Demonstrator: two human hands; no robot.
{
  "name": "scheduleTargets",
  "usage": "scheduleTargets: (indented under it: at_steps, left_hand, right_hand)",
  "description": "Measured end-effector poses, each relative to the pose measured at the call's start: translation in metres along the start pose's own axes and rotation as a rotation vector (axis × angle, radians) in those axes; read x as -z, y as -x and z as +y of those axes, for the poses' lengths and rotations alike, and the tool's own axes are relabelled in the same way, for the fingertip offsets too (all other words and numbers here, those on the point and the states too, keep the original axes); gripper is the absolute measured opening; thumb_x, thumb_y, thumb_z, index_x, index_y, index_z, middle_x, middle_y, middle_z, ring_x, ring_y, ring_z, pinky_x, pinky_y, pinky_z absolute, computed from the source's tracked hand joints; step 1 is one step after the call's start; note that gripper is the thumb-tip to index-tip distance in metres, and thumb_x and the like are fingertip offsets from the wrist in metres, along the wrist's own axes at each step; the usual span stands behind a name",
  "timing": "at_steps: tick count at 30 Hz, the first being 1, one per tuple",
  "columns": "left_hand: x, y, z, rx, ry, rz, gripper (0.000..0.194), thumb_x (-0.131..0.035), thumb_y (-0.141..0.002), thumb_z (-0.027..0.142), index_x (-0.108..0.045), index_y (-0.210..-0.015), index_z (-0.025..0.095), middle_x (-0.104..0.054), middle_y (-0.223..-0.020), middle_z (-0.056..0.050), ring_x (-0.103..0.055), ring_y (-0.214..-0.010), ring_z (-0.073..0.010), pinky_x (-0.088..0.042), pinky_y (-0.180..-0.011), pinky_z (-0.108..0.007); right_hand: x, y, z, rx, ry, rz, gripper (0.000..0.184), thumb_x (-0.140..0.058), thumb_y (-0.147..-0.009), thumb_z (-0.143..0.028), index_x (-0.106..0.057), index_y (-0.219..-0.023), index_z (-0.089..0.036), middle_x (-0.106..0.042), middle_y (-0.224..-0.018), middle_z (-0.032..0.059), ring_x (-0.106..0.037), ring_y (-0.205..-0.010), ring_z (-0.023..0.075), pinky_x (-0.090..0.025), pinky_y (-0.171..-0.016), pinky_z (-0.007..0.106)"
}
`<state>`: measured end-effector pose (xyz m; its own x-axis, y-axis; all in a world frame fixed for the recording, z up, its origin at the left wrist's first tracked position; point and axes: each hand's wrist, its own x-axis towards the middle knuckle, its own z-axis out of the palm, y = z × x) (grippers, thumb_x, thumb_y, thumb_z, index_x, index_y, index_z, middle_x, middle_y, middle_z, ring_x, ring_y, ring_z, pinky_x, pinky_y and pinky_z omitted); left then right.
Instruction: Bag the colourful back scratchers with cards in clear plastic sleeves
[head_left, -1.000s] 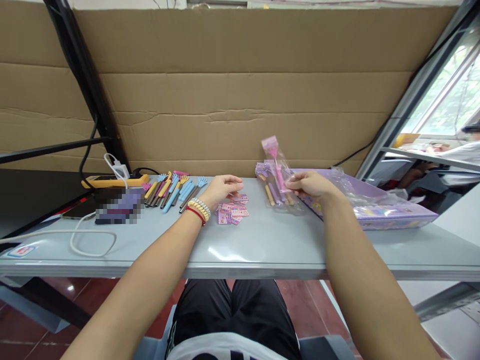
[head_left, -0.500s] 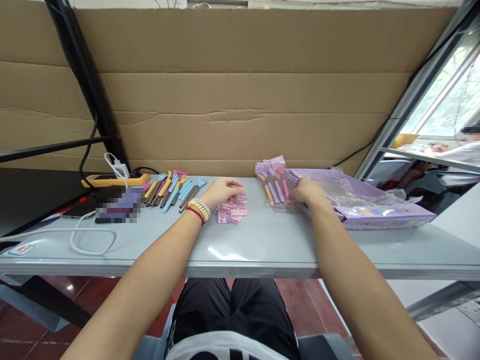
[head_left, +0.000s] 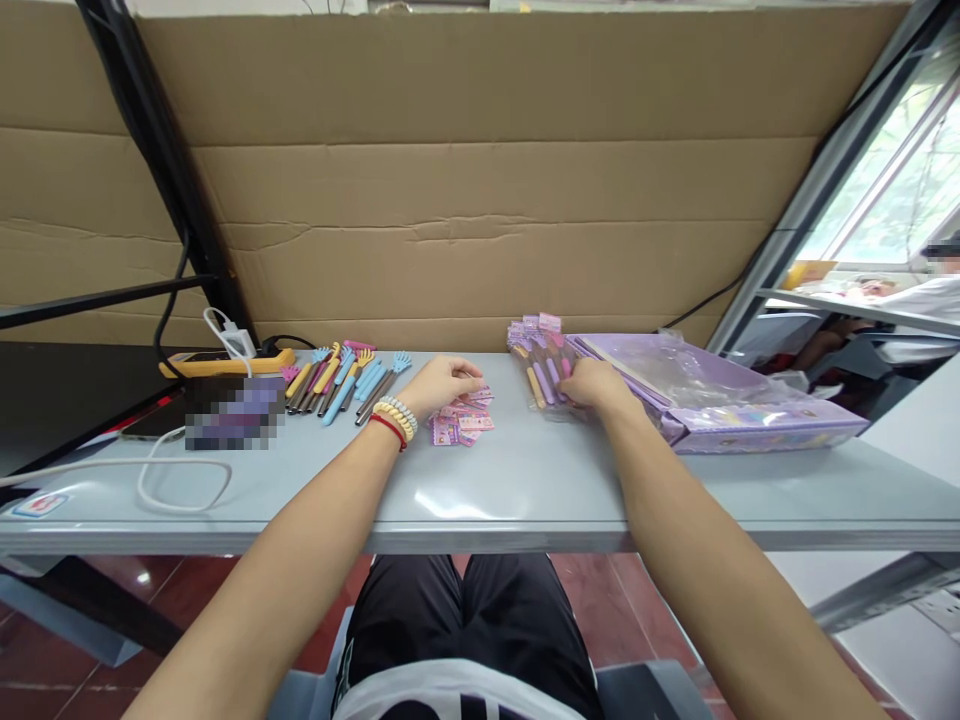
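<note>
My left hand (head_left: 448,382), with beaded bracelets and a red cord at the wrist, rests over a loose pile of small pink printed cards (head_left: 461,420). Its fingers are bent together; whatever they pinch is hidden. At the right, my right hand (head_left: 592,385) has its fingers closed at the edge of a row of clear-bagged sticks (head_left: 546,378). These bagged sticks have yellow, purple and pink handles and pink header cards. Left of my left hand lie several unwrapped sticks (head_left: 337,378) with blue, yellow and pink handles, dark shafts and fork-like ends.
A lilac box (head_left: 765,430) holding crumpled clear plastic (head_left: 705,375) stands on the right. On the left are a yellow power strip (head_left: 225,362), a white cable (head_left: 180,500) and a blurred-out object. A cardboard panel (head_left: 465,200) closes off the back of the grey table (head_left: 510,490).
My right hand has shifted slightly left, away from the box and further over the bagged sticks. My left hand stays nearly still over the cards.
</note>
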<state>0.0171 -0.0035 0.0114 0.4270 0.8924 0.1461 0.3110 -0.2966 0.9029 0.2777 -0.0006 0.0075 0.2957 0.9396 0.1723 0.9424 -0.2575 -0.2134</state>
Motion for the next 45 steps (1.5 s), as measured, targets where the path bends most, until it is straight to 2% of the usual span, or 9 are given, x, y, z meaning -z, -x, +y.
scheduleTargets:
  at_steps: [11, 14, 17, 20, 24, 27, 30, 35, 45]
  left_hand:
    - [0.005, -0.002, -0.002, -0.006, -0.077, 0.013, 0.021, -0.064, -0.076, 0.03, -0.066, -0.089, 0.014, -0.065, -0.076, -0.003, -0.059, -0.063, -0.0111, -0.045, -0.054, -0.022]
    - [0.011, -0.005, -0.006, -0.019, -0.239, 0.139, 0.02, -0.06, -0.078, 0.029, -0.066, -0.09, 0.015, -0.068, -0.08, -0.005, -0.062, -0.067, -0.0137, -0.047, -0.059, -0.024]
    - [0.018, -0.008, -0.013, -0.048, -0.538, 0.294, 0.018, -0.058, -0.078, 0.026, -0.069, -0.089, 0.016, -0.071, -0.084, -0.006, -0.064, -0.08, -0.0179, -0.048, -0.073, -0.027]
    - [0.022, -0.01, -0.021, -0.05, -0.71, 0.287, 0.02, -0.055, -0.078, 0.024, -0.07, -0.09, 0.017, -0.072, -0.09, -0.007, -0.064, -0.088, -0.0209, -0.047, -0.079, -0.029]
    - [0.021, -0.012, -0.027, -0.045, -0.79, 0.163, 0.025, -0.052, -0.077, 0.021, -0.071, -0.094, 0.017, -0.073, -0.095, -0.008, -0.065, -0.091, -0.0213, -0.047, -0.081, -0.028]
    - [0.018, -0.011, -0.027, -0.076, -0.817, 0.078, 0.026, -0.051, -0.077, 0.021, -0.072, -0.093, 0.018, -0.073, -0.095, -0.007, -0.065, -0.089, -0.0204, -0.047, -0.081, -0.026]
    - [0.017, -0.01, -0.027, -0.068, -0.833, 0.026, 0.027, -0.05, -0.079, 0.027, -0.072, -0.093, 0.019, -0.072, -0.097, -0.007, -0.064, -0.089, -0.0209, -0.047, -0.079, -0.026]
    - [0.017, -0.011, -0.028, -0.057, -0.839, -0.04, 0.031, -0.049, -0.08, 0.035, -0.071, -0.096, 0.02, -0.072, -0.099, -0.008, -0.064, -0.091, -0.022, -0.046, -0.081, -0.027]
    - [0.017, -0.01, -0.027, -0.036, -0.853, -0.047, 0.032, -0.052, -0.08, 0.036, -0.071, -0.099, 0.02, -0.072, -0.103, -0.008, -0.064, -0.095, -0.0219, -0.045, -0.083, -0.026]
  right_hand:
    - [0.004, 0.004, -0.004, -0.099, 0.061, -0.065, 0.035, -0.054, -0.077, -0.03, -0.066, -0.105, -0.013, -0.066, -0.099, 0.0197, -0.063, -0.095, 0.0316, -0.048, -0.075, 0.039]
    - [0.008, 0.01, -0.007, -0.061, 0.013, 0.051, 0.035, -0.052, -0.078, -0.03, -0.066, -0.104, -0.011, -0.065, -0.101, 0.0212, -0.063, -0.095, 0.0323, -0.047, -0.074, 0.037]
    - [0.008, 0.015, -0.015, 0.087, -0.059, 0.247, 0.034, -0.05, -0.079, -0.029, -0.067, -0.104, -0.013, -0.065, -0.103, 0.0189, -0.061, -0.097, 0.0299, -0.045, -0.075, 0.035]
    - [0.003, 0.019, -0.027, 0.261, -0.159, 0.355, 0.029, -0.05, -0.08, -0.026, -0.068, -0.099, -0.014, -0.067, -0.103, 0.0142, -0.061, -0.096, 0.0259, -0.043, -0.078, 0.032]
    - [-0.009, 0.025, -0.044, 0.549, -0.324, 0.209, 0.022, -0.053, -0.078, -0.023, -0.069, -0.089, -0.013, -0.069, -0.086, 0.0077, -0.06, -0.078, 0.0173, -0.041, -0.071, 0.025]
    - [-0.015, 0.031, -0.052, 0.659, -0.371, 0.05, 0.018, -0.054, -0.077, -0.022, -0.069, -0.083, -0.014, -0.065, -0.071, 0.0034, -0.055, -0.064, 0.0131, -0.038, -0.061, 0.023]
    - [-0.014, 0.035, -0.056, 0.665, -0.382, -0.023, 0.017, -0.053, -0.076, -0.022, -0.068, -0.076, -0.014, -0.06, -0.062, 0.0006, -0.048, -0.056, 0.011, -0.032, -0.055, 0.023]
    - [-0.006, 0.038, -0.056, 0.609, -0.372, -0.007, 0.021, -0.052, -0.076, -0.027, -0.065, -0.068, -0.013, -0.055, -0.057, 0.0003, -0.043, -0.054, 0.0103, -0.029, -0.054, 0.024]
    - [-0.01, 0.036, -0.054, 0.611, -0.35, -0.061, 0.021, -0.051, -0.076, -0.029, -0.064, -0.07, -0.014, -0.056, -0.06, 0.0005, -0.043, -0.056, 0.0107, -0.029, -0.055, 0.024]
